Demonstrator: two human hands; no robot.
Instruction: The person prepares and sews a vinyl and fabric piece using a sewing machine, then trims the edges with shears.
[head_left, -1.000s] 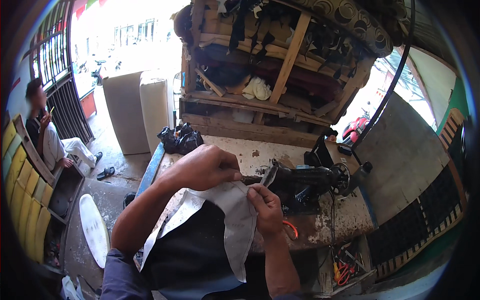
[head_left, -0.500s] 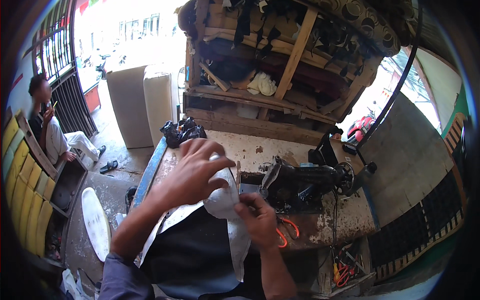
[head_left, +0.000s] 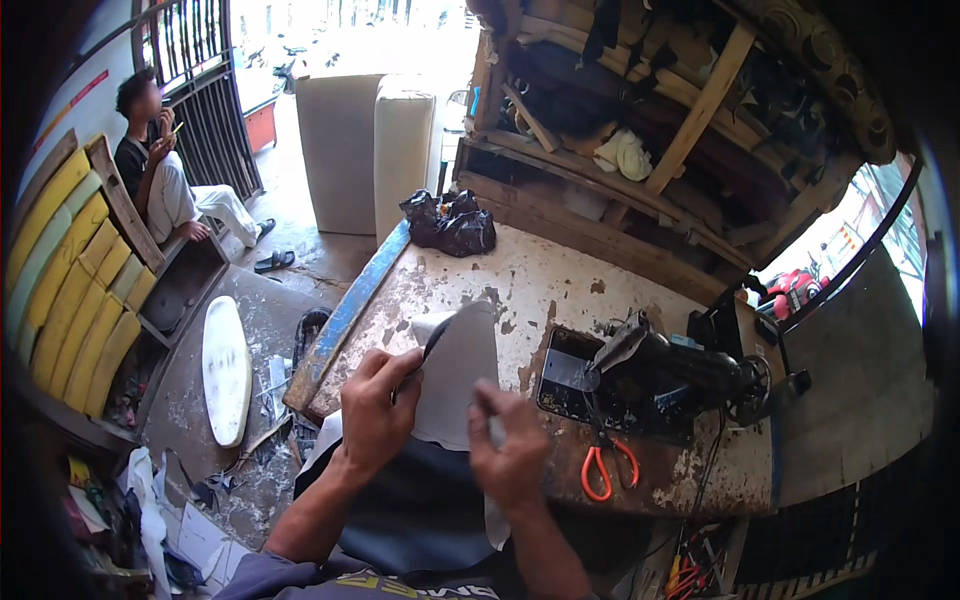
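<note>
My left hand (head_left: 383, 408) pinches the left edge of a curved grey-white piece of sheet material (head_left: 460, 375), which has a dark border where I hold it. The piece stands tilted above the near side of the worktable. At its right edge is my right hand (head_left: 508, 447), fingers closed together and slightly blurred; what they pinch, if anything, I cannot make out. A pale strip (head_left: 495, 522) hangs below that hand. Black sheet material (head_left: 400, 510) lies across my lap. To the right stands a black sewing machine (head_left: 665, 375), with orange-handled scissors (head_left: 608, 470) in front of it.
A black plastic bag (head_left: 450, 222) sits on the far left of the worn worktable (head_left: 420, 285). Behind the table rises a wooden frame (head_left: 700, 110) stuffed with cloth. A white oval pad (head_left: 227, 370) lies at left, near yellow cushions (head_left: 70, 290). Another person (head_left: 165, 180) sits far left.
The view has shifted, so the scene appears farther right and lower. My left hand has come down from above the grey-white piece to its left edge, and the piece is spread flatter.
</note>
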